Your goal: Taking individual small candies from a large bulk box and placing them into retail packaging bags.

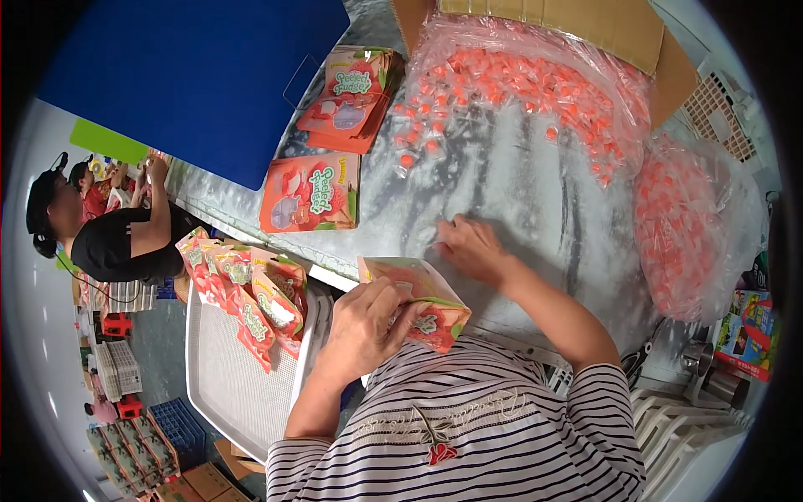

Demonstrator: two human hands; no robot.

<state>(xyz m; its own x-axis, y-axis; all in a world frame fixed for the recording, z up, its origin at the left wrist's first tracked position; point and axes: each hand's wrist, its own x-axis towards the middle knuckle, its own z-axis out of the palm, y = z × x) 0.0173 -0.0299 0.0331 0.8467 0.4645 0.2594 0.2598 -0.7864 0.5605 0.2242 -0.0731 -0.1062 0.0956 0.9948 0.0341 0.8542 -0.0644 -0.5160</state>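
Observation:
In front of my striped shirt, my left hand [368,326] grips a red and green snack pouch [442,322] near its side. The pouch's top edge gapes apart, and its inside partly shows. My right hand [475,251] is just beyond the pouch, low over the table, with its fingers curled in. What its fingertips hold, if anything, is too small to make out. Farther off, small red wrapped candies [535,79] spill out of a clear plastic bag onto the table. Flat pouches of the same kind lie left of my hands, one stack [311,192] nearer and another stack [350,96] behind it.
A white tray [209,368] with several filled pouches [251,289] stands at the left. A blue panel [192,75] rises at the far left. At the right sit another bag of candies [686,230] and stacked white plastic pieces [686,435]. A co-worker [125,238] stands beyond the tray.

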